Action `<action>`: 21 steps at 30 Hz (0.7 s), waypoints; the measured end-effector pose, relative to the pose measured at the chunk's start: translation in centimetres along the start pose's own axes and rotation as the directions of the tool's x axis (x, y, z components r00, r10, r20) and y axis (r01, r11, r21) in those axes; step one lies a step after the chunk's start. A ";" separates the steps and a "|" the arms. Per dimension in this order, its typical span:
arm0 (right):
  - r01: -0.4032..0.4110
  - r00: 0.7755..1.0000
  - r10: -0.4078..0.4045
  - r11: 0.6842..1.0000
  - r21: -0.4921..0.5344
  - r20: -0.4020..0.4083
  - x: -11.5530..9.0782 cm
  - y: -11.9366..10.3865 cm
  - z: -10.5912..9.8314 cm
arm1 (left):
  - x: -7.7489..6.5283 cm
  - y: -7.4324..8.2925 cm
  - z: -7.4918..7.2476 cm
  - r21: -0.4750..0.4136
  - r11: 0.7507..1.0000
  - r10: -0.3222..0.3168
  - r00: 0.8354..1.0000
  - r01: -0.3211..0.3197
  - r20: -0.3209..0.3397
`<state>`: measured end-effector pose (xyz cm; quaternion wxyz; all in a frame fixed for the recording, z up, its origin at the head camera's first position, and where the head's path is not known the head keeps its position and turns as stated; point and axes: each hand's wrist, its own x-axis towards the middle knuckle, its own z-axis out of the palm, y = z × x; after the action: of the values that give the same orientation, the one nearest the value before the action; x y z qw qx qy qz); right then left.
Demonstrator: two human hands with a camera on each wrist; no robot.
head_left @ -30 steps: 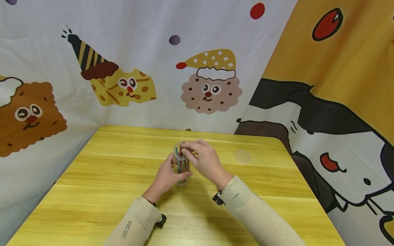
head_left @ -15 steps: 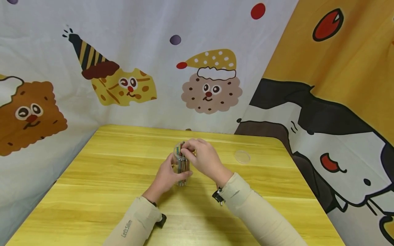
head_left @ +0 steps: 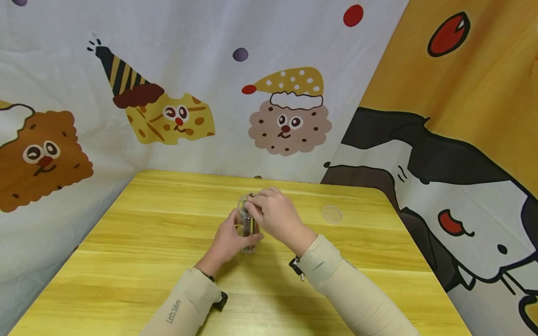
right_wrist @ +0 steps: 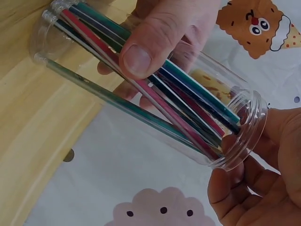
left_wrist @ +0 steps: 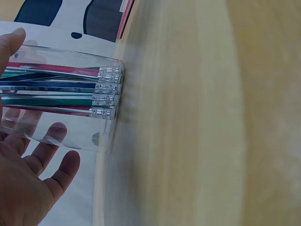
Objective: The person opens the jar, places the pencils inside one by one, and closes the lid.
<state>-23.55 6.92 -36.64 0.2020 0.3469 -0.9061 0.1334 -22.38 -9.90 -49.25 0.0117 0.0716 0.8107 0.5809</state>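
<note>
A clear cylindrical jar (right_wrist: 188,153) stands on the table in the head view, with several colored pencils (head_left: 249,227) inside. Their metal-banded eraser ends rest at its bottom, as the left wrist view shows. My left hand (head_left: 229,240) grips the jar's side, thumb across the front. At the mouth, my right hand (head_left: 279,217) has its fingers bent, a fingertip reaching in by the pencils' upper ends in the right wrist view. Whether it pinches a pencil is hidden.
A round clear lid (head_left: 332,214) lies to the right of the jar. The yellow wood-grain table (head_left: 126,247) ends at a cartoon-printed curtain (head_left: 227,158) along its back and sides.
My right hand has shifted slightly left at the jar's mouth and covers more of the pencils' upper ends. The left hand and jar stay in place.
</note>
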 end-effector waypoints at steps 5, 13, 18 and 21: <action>-0.016 1.000 0.016 1.000 -0.016 0.010 0.0 -0.1 0.0 | 0.0 0.2 0.0 -0.003 1.000 -0.001 1.000 0.001 0.000; -0.066 0.998 0.065 0.997 0.038 0.019 -0.3 0.0 0.2 | 0.1 0.4 0.0 -0.001 1.000 0.002 1.000 -0.002 -0.001; -0.080 0.996 0.078 0.994 0.071 0.032 -0.4 0.1 0.3 | 0.0 0.3 0.1 -0.004 1.000 0.003 1.000 -0.004 -0.009; -0.104 0.994 0.098 0.988 0.115 0.056 -0.6 0.3 0.3 | -0.1 0.3 0.1 -0.002 1.000 0.005 1.000 -0.005 -0.011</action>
<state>-23.42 7.30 -37.17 0.1516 0.3152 -0.9178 0.1879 -22.27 -9.69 -49.01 0.0057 0.0703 0.8100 0.5821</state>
